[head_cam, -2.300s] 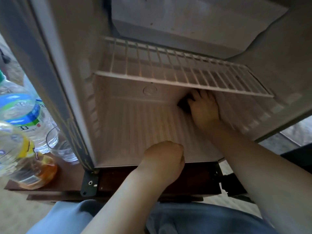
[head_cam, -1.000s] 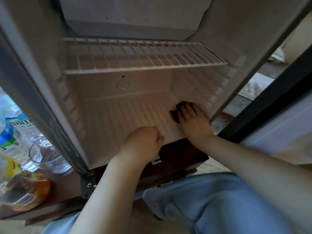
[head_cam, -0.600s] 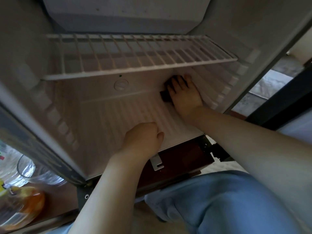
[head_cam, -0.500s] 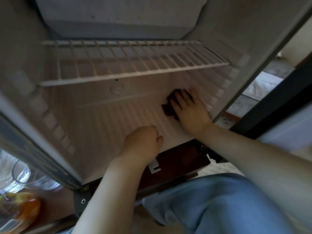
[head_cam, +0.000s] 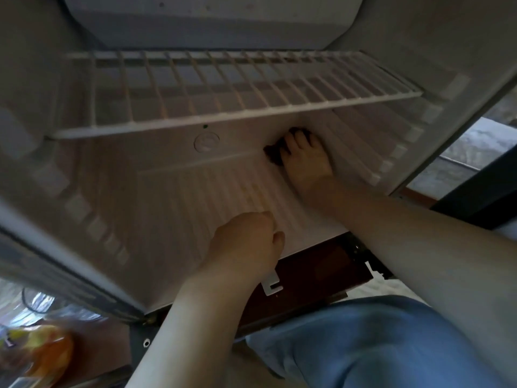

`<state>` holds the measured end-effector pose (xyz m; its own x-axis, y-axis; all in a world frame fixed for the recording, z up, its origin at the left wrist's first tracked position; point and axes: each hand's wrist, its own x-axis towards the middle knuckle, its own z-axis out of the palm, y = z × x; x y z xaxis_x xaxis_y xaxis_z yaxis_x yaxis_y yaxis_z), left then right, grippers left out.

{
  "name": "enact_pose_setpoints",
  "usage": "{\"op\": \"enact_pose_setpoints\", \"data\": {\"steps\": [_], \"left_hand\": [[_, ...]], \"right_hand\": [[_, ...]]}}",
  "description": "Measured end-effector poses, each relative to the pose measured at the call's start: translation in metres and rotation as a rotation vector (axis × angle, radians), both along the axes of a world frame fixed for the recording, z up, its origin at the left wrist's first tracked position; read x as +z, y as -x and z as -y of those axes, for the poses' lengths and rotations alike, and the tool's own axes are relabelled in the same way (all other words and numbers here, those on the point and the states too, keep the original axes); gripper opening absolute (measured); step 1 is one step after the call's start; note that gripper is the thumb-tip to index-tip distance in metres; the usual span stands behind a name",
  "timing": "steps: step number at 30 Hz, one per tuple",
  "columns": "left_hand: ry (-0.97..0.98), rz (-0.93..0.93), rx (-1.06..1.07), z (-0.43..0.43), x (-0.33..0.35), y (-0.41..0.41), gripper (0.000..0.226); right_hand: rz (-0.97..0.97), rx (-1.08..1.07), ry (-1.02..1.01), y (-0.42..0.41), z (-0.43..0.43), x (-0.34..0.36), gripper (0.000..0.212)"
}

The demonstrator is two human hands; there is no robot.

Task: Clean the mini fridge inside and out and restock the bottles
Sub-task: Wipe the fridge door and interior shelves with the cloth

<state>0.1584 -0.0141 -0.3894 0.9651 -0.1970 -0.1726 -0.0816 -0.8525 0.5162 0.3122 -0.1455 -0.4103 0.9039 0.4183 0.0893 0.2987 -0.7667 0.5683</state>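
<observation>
The mini fridge (head_cam: 179,208) stands open before me, its white ribbed floor bare. My right hand (head_cam: 306,161) lies flat on a dark cloth (head_cam: 272,155) and presses it against the floor at the back right, where floor meets rear wall. Most of the cloth is hidden under the fingers. My left hand (head_cam: 246,242) rests as a loose fist on the front edge of the fridge floor and holds nothing. A bottle with orange liquid (head_cam: 42,351) lies at the lower left outside the fridge.
A white wire shelf (head_cam: 223,91) spans the fridge above my right hand. A clear glass (head_cam: 36,301) stands left of the fridge on a brown wooden surface (head_cam: 313,275). My blue-trousered knee (head_cam: 377,345) is below the fridge front. A dark frame (head_cam: 481,189) rises at right.
My right hand has slid the cloth from the front right of the fridge floor back to the rear wall. The left fist has stayed at the front edge.
</observation>
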Motion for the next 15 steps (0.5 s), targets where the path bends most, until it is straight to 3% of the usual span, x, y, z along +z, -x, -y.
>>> {"op": "enact_pose_setpoints", "data": {"steps": [8,15], "left_hand": [[0.014,0.006,-0.06,0.014,0.006,0.002,0.032],[-0.047,-0.003,-0.011,-0.001,0.014,0.021,0.031]], "right_hand": [[-0.09,-0.071,-0.039,-0.001,-0.017,0.014,0.034],[-0.2,-0.259,-0.483,0.079,0.019,0.006,0.044]]}}
